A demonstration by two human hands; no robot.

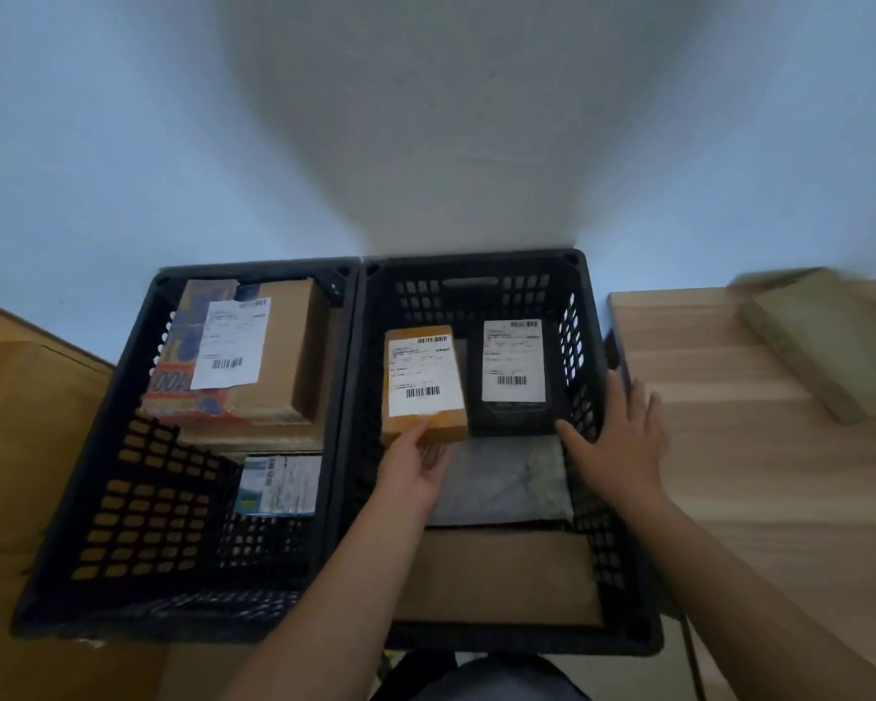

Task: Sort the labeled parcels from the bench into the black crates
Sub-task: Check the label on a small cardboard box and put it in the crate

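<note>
1. Two black crates sit side by side on the floor: the left crate (97,478) and the right crate (595,447).
2. The left hand (416,473) grips the near end of a small brown parcel (423,382), thumb on its white label, holding it inside the right crate.
3. The right hand (623,442) is spread flat, fingers straight, resting against that crate's right wall and holding nothing.
4. Beside the held parcel lies a black parcel (514,366) with a label; a grey bag (501,478) and a flat cardboard piece (501,574) lie nearer.
5. The left crate holds a large labeled box (254,351) (partly wrapped in colourful print) and a smaller packet (279,485).
6. A tan box (820,341), blurred, rests on the wooden bench (780,473) at right.
</note>
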